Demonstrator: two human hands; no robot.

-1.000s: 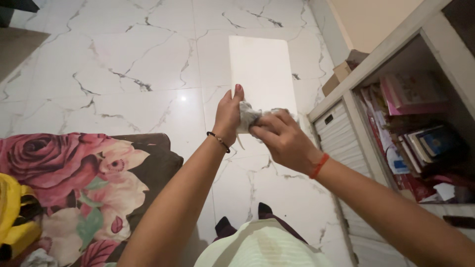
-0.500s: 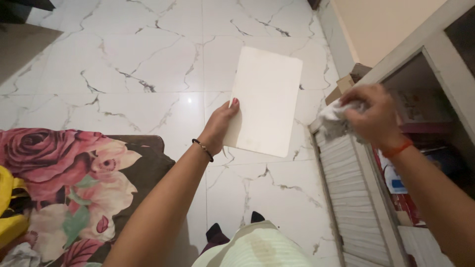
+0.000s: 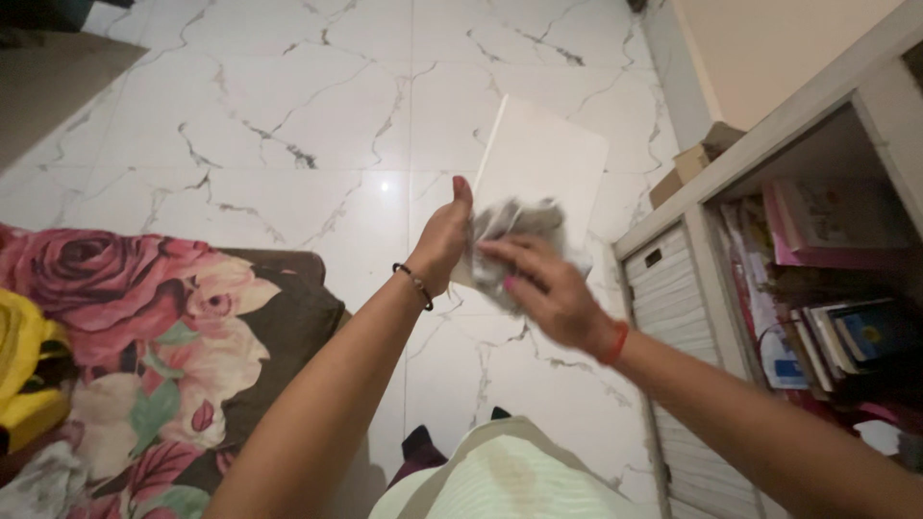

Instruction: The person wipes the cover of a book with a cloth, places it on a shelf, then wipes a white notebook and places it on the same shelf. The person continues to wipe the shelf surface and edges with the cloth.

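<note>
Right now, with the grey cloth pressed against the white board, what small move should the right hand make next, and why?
Probably a short wipe with the crumpled grey cloth up the flat white rectangular board. The right hand presses the cloth on the board's lower part, the left hand steadies its near edge, and the upper face is not covered by the cloth.

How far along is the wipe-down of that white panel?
Mid-wipe. The left hand holds the white panel upright by its edge, and the right hand presses a crumpled grey cloth against its lower face, blurred with motion. The upper face looks plain white; I cannot tell whether it is cleaned or untouched. Nothing shows the panel set down, so wiping and putting it away appear left.
</note>
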